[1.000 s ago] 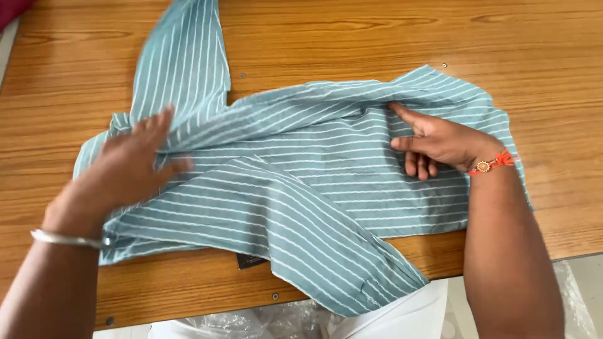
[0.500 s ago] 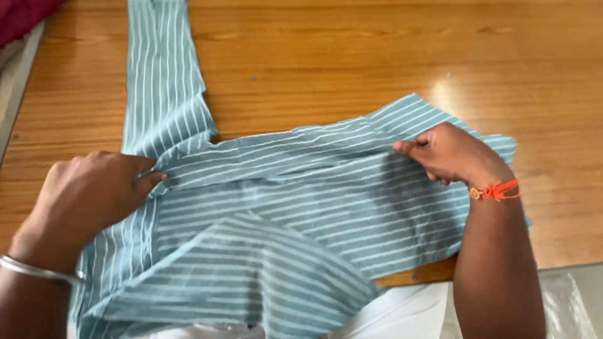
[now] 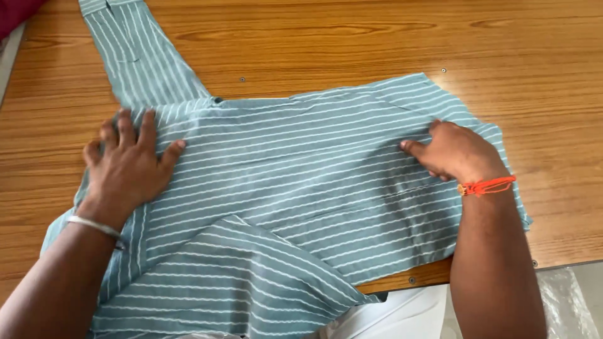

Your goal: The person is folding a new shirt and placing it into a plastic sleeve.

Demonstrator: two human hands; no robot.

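One soft teal shirt (image 3: pixel 301 188) with thin white stripes lies folded on the bench (image 3: pixel 352 44), one sleeve stretching up beyond the left hand (image 3: pixel 129 166). That hand's fingers are spread flat on the cloth, gripping nothing. The right hand (image 3: pixel 455 150) presses with curled fingers. The bench is glossy wood-grain with small screws.

A clear plastic bag (image 3: pixel 565 301) lies crumpled below the table edge, bottom right; no labels, signs, screens.

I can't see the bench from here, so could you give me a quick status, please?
Left hand flat, right hand pressing striped shirt. Shirt spread on wooden table. Nothing obstructing.
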